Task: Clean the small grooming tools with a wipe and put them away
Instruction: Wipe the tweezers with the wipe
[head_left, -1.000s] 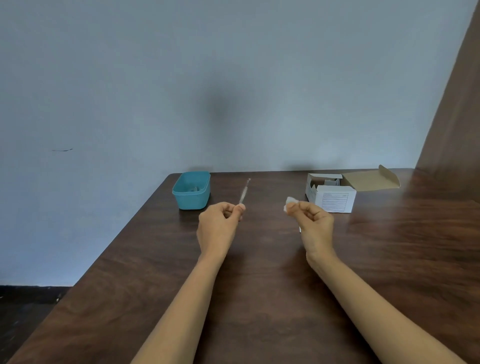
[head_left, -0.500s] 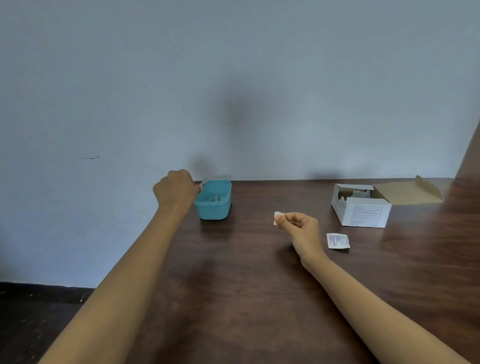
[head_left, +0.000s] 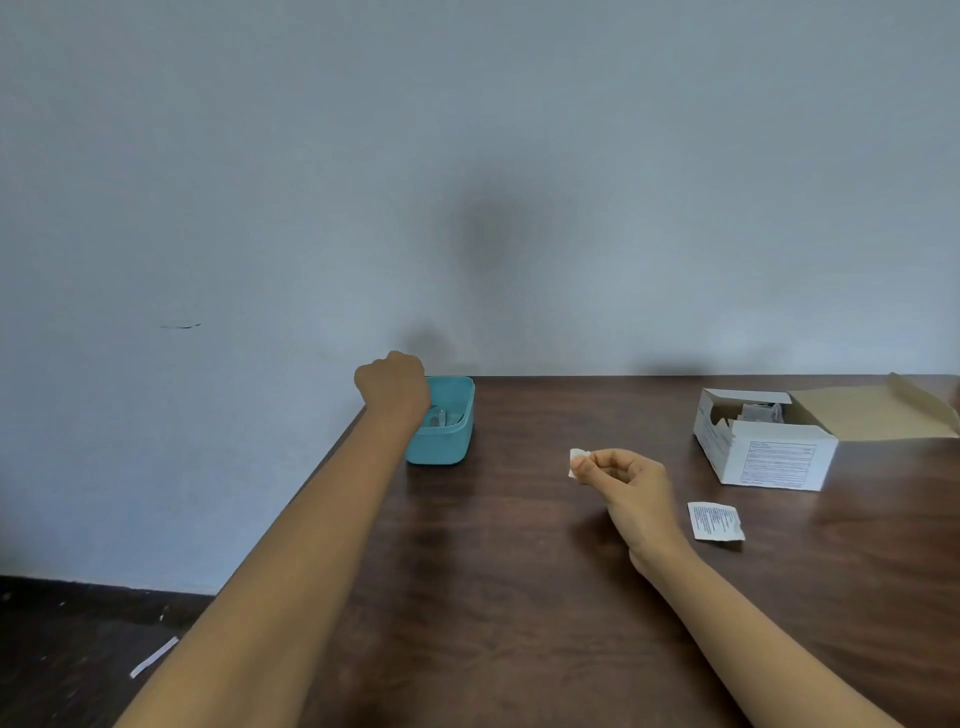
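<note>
left hand (head_left: 392, 387): knuckles up, fingers curled under and hidden; whether a tool is pinched cannot be told. it is held over the left rim of the teal bin (head_left: 453, 441), at ten o'clock of the right hand.
right hand (head_left: 626, 483): a folded wipe (head_left: 575, 461) is pinched between thumb and forefinger.
grooming tools (head_left: 441, 417): metal pieces seen inside the bin, partly hidden.
torn sachet (head_left: 716, 521): laid flat on the table (head_left: 519, 597), at four o'clock of the right hand.
wipe box (head_left: 769, 452): open, at two o'clock.
risk: the bin, set near the table corner, could be tipped or pushed off by the wrist; a tool released too high could be bounced out.
</note>
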